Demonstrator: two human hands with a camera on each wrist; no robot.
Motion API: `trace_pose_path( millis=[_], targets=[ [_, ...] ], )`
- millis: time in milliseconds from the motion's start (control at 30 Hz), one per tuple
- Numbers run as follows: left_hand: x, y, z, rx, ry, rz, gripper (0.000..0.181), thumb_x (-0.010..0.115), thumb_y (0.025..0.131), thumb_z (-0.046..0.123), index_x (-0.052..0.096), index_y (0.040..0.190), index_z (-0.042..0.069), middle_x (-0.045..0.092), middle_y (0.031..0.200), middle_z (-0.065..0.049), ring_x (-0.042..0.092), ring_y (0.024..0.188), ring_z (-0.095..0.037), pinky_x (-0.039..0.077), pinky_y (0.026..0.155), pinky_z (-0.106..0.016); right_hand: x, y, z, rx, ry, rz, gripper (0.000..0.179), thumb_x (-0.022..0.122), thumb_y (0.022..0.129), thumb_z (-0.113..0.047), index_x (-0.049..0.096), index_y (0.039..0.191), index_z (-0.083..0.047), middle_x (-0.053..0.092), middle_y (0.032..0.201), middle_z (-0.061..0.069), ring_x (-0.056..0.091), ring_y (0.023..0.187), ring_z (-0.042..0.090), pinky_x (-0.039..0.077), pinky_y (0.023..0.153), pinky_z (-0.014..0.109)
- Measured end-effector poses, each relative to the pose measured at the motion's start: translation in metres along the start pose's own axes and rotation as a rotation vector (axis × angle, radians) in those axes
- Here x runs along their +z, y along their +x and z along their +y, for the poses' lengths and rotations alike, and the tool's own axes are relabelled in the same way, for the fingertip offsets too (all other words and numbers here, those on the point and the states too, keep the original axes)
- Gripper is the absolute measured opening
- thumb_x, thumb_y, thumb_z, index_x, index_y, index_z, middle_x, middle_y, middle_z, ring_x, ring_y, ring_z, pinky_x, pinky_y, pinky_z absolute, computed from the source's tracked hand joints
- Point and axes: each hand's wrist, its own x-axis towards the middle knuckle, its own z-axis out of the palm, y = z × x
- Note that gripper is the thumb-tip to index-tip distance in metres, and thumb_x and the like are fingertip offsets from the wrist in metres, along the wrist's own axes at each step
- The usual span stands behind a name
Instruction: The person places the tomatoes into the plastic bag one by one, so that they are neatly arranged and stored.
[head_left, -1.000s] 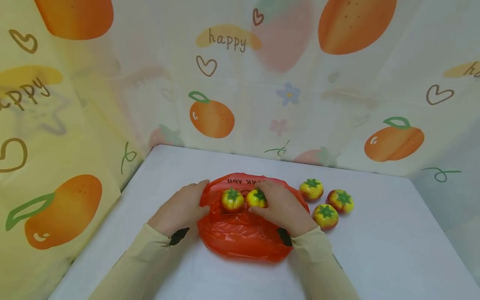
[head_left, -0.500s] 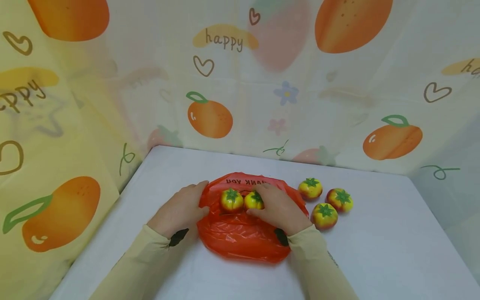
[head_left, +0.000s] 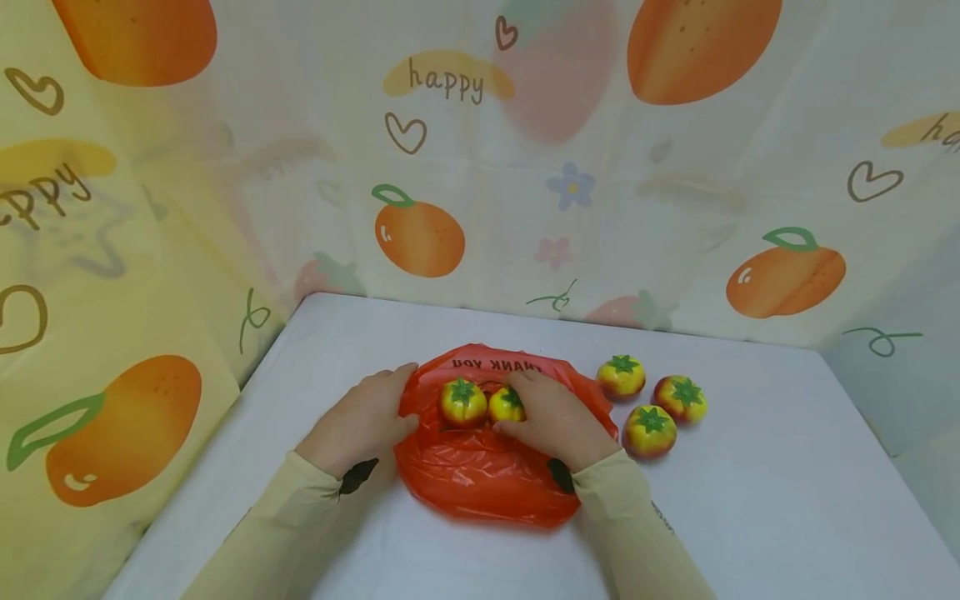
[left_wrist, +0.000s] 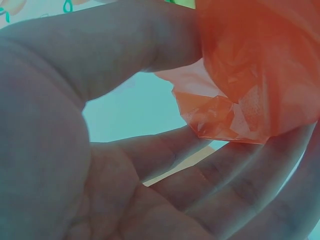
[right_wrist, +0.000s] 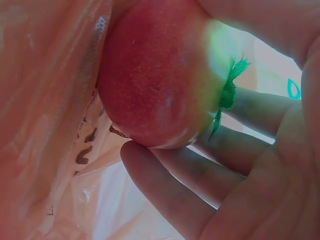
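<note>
A red plastic bag (head_left: 487, 492) lies in the middle of the table, printed "THANK YOU". At its left side my left hand (head_left: 360, 421) touches it with thumb and fingers spread well apart; fingertips are partly hidden behind the plastic in the left wrist view. A toy fruit (head_left: 462, 403), yellow and red with a green leafy top, rests on or in the bag between my hands. My right hand (head_left: 558, 417) holds a second such toy fruit (right_wrist: 155, 75) between thumb and fingers, against the bag. Whether the bag's mouth is open is hard to tell.
Three more toy fruits stand right of the bag: a rear toy fruit (head_left: 621, 377), a right-hand toy fruit (head_left: 679, 400) and a front toy fruit (head_left: 650, 432). The white table (head_left: 780, 492) meets a fruit-printed curtain (head_left: 480, 192) at its back and left.
My right hand has shifted slightly left and now covers more of the toy fruit it holds. The left hand and the other toy fruits stay in place.
</note>
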Motion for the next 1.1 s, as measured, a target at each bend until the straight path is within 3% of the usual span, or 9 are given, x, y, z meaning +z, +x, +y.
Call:
trace_pose_path(
  millis=[333, 533, 767, 1000, 1100],
  targets=[
    [0.004, 0.001, -0.001, 0.012, 0.009, -0.001, 0.075, 0.074, 0.097, 0.018, 0.042, 0.162, -0.003, 0.062, 0.150, -0.024, 0.062, 0.134, -0.040, 0.057, 0.110, -0.059, 0.002, -0.002, 0.001, -0.016, -0.029, 0.008, 0.074, 0.086, 0.091, -0.045, 0.056, 0.156, -0.022, 0.062, 0.154, 0.002, 0.060, 0.137, 0.024, 0.059, 0.110, 0.054],
    [0.003, 0.002, -0.002, 0.027, 0.016, 0.010, 0.074, 0.073, 0.097, 0.017, 0.043, 0.161, -0.004, 0.063, 0.149, -0.025, 0.063, 0.132, -0.040, 0.058, 0.109, -0.059, -0.008, -0.009, -0.004, -0.063, -0.068, 0.045, 0.073, 0.084, 0.092, -0.047, 0.056, 0.155, -0.021, 0.062, 0.153, 0.002, 0.061, 0.135, 0.023, 0.060, 0.110, 0.051],
    [0.005, 0.002, 0.000, 0.040, 0.006, -0.002, 0.074, 0.072, 0.097, 0.017, 0.042, 0.161, -0.004, 0.062, 0.150, -0.025, 0.062, 0.134, -0.041, 0.056, 0.111, -0.060, -0.035, -0.036, 0.002, -0.126, -0.048, 0.162, 0.069, 0.082, 0.094, -0.047, 0.058, 0.153, -0.020, 0.063, 0.152, 0.002, 0.060, 0.141, 0.025, 0.055, 0.116, 0.050],
    [0.001, 0.001, -0.003, 0.054, 0.013, 0.006, 0.075, 0.072, 0.096, 0.018, 0.042, 0.161, -0.005, 0.062, 0.150, -0.026, 0.062, 0.133, -0.042, 0.056, 0.110, -0.061, -0.059, -0.065, 0.025, -0.096, -0.029, 0.228, 0.066, 0.079, 0.097, -0.047, 0.058, 0.152, -0.017, 0.062, 0.153, 0.004, 0.058, 0.142, 0.030, 0.055, 0.114, 0.056],
    [0.000, 0.001, -0.002, 0.052, 0.018, -0.001, 0.075, 0.073, 0.097, 0.018, 0.042, 0.161, -0.005, 0.062, 0.150, -0.027, 0.062, 0.133, -0.043, 0.057, 0.110, -0.061, -0.067, -0.077, 0.041, -0.094, -0.015, 0.249, 0.061, 0.079, 0.098, -0.041, 0.060, 0.150, -0.015, 0.066, 0.148, 0.005, 0.063, 0.135, 0.030, 0.058, 0.110, 0.055]
  ],
)
